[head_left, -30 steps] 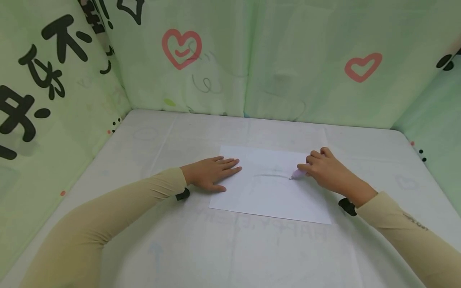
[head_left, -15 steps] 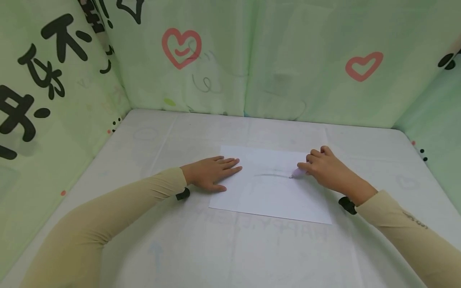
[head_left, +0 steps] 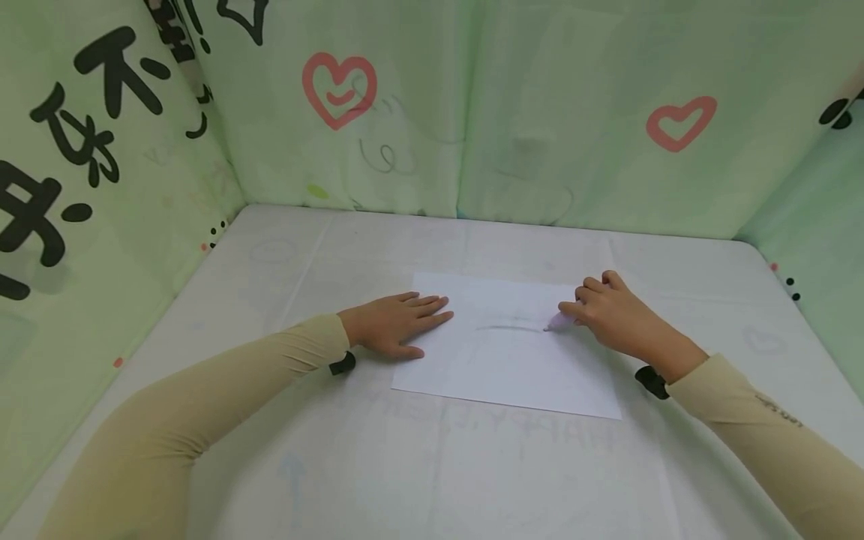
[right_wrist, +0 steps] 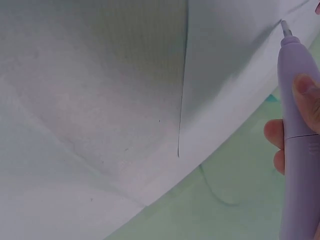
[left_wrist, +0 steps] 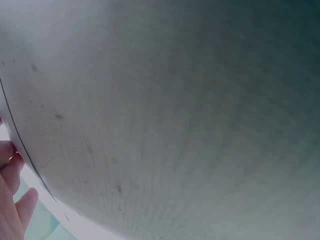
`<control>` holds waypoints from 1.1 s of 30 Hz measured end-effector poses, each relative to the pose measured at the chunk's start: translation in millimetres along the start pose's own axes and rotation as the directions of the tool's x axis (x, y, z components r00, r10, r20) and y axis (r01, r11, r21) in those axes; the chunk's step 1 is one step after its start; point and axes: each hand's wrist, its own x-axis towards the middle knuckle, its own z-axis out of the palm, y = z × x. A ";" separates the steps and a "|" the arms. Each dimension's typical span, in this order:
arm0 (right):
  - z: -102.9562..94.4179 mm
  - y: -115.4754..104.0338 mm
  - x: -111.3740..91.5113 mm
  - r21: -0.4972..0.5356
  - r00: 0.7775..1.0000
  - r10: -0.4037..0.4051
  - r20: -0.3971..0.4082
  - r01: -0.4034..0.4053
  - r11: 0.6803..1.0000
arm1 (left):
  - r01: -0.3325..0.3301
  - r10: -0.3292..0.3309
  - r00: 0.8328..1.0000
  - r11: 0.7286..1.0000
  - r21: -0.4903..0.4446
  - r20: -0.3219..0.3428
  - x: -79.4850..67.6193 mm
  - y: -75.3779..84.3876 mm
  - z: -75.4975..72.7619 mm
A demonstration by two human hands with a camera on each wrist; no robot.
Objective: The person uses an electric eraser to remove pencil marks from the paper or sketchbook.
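A white sheet of paper [head_left: 506, 379] lies on the table with a faint grey line [head_left: 508, 328] across its middle. My left hand [head_left: 394, 326] lies flat with fingers spread, pressing the sheet's left edge. My right hand [head_left: 616, 322] pinches a lavender electric eraser [head_left: 561, 322] between thumb and fingers, over the right half of the sheet. Its narrow tip is at the line's right end. In the right wrist view the thick pen-shaped eraser [right_wrist: 300, 185] stands slanted, its metallic tip close at the paper. Only some fingers [left_wrist: 11, 172] show in the left wrist view.
A white cloth with faint printed marks covers the table [head_left: 364, 465]. Green curtains [head_left: 560, 112] with printed hearts and black characters enclose its back and sides. A dark strap piece [head_left: 652, 382] sits under the right wrist, another [head_left: 343, 364] under the left.
The eraser's tip has shifted very slightly up in the head view with my right hand. My left hand has stayed in place on the sheet.
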 end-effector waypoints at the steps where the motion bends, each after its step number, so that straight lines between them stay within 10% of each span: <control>1: -0.4 -0.2 0.5 0.003 1.000 -0.004 0.000 0.004 1.000 | -0.001 0.001 1.000 1.000 -0.004 -0.003 -0.1 0.0 -0.3; 33: -0.9 -0.6 -7.1 0.056 0.994 0.082 0.075 -0.087 0.995 | -0.013 0.013 1.000 1.000 -0.004 -0.024 -1.3 -0.6 -0.3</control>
